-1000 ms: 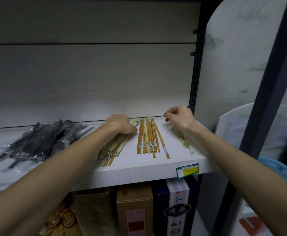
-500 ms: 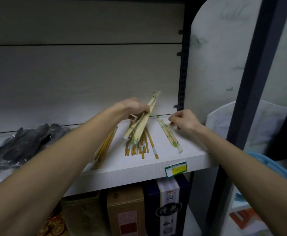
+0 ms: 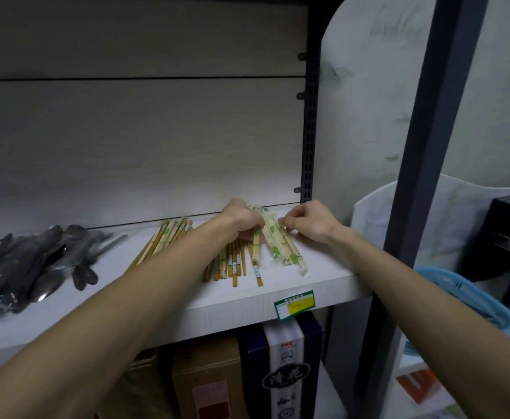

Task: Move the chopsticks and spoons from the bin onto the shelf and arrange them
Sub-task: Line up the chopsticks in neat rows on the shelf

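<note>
On the white wooden shelf [image 3: 323,285], my left hand [image 3: 241,219] grips green-wrapped bamboo chopsticks [image 3: 278,243]; my right hand [image 3: 311,220] pinches their wrapper. Careless pushing may scatter the bare brown chopsticks [image 3: 232,264] beneath.

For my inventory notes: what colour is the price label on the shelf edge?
The price label is green-bordered, white and yellow inside; head view.

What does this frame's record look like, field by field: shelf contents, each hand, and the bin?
shelf: white wooden shelf board, yellow price tag on its front edge
left group: dark plastic-wrapped spoons
middle: loose brown wooden chopsticks
right group: pale wrapped chopstick packs with green print
left hand: grips wrapped packs
right hand: pinches a pack's edge
bin: light blue plastic basket, lower right
</note>
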### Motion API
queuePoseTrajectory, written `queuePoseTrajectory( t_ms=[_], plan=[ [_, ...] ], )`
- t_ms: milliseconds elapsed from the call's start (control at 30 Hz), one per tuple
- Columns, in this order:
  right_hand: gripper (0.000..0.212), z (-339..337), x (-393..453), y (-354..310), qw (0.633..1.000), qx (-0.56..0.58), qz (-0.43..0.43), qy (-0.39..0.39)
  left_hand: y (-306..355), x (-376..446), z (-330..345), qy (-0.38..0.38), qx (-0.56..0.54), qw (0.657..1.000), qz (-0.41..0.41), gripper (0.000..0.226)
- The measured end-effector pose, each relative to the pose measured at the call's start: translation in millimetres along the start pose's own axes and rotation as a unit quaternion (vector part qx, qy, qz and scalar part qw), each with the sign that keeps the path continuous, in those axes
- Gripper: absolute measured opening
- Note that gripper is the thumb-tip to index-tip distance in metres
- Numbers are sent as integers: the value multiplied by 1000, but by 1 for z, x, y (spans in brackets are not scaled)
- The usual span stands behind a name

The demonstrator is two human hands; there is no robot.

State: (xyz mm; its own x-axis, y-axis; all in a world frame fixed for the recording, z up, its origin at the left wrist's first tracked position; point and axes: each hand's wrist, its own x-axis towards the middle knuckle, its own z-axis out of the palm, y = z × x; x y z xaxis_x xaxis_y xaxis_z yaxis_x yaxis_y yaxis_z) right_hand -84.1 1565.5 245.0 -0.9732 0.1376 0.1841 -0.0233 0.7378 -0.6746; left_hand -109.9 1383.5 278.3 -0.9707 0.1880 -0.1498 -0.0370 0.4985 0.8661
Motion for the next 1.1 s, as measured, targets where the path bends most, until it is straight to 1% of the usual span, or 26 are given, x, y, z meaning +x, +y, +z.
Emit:
queuePoseTrajectory(
  t_ms=[67,133,200,233,300,367,467,567,667,733,867,967,1033,1100],
  plan=[
    [27,2,-1,-1,1000,-4,-12,7,-1,1,1,14,8,1000,18,24],
    [36,4,-4,-5,999,-25,-25,23,-3,4,2,30,20,999,35,20],
    [47,7,-8,-10,998,-46,-44,10,-6,6,4,54,40,996,55,17],
    [49,9,-9,-10,997,-58,-52,-4,-8,8,5,62,50,995,65,19],
    [46,14,-10,-9,992,-99,-70,-20,-10,9,6,76,62,992,80,28],
    [38,16,-12,-7,987,-133,-88,-15,-11,6,4,98,90,986,98,37],
    [32,15,-15,-9,981,-160,-109,-8,-16,9,3,125,112,979,118,38],
    [33,17,-19,-13,977,-167,-136,-11,-18,9,1,123,107,980,115,27],
    [39,21,-26,-18,967,-192,-161,-44,-17,12,-3,115,115,980,116,22],
    [40,22,-29,-21,964,-201,-162,-62,-17,12,-7,110,113,981,112,20],
    [36,16,-28,-16,964,-213,-151,-54,-17,13,-11,77,105,986,108,19],
    [39,14,-30,-15,966,-207,-150,-40,-15,12,-10,73,117,984,113,21],
    [45,16,-34,-18,966,-201,-151,-52,-13,12,-9,77,122,983,112,23],
    [51,20,-37,-24,962,-213,-151,-80,-12,13,-9,79,127,982,114,23]
  ],
)
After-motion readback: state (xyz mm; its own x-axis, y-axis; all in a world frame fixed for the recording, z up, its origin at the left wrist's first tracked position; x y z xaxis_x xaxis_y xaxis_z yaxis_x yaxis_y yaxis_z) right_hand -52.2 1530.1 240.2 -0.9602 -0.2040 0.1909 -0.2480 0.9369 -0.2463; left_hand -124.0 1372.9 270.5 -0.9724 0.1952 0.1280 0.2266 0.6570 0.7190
